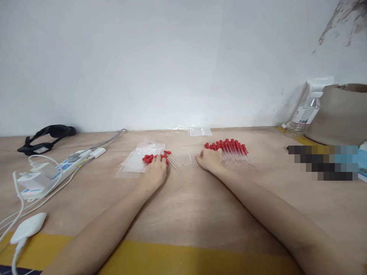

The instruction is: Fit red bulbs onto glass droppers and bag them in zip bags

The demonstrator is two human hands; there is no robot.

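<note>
My left hand (156, 170) rests on the table with its fingers curled over a small heap of red rubber dropper bulbs (150, 157), beside a stack of clear zip bags (142, 158). My right hand (210, 158) lies knuckles up, fingers curled, at the left end of a row of glass droppers with red bulbs (232, 151). Between the hands lie several bare glass dropper tubes (185, 159). What each hand's fingers hold is hidden.
A white power strip (61, 168) with cables and chargers sits at the left, a black strap (46, 137) behind it. A small clear bag (200, 131) lies by the wall. A plastic bottle (305, 114) and a brown container (341, 114) stand at the right.
</note>
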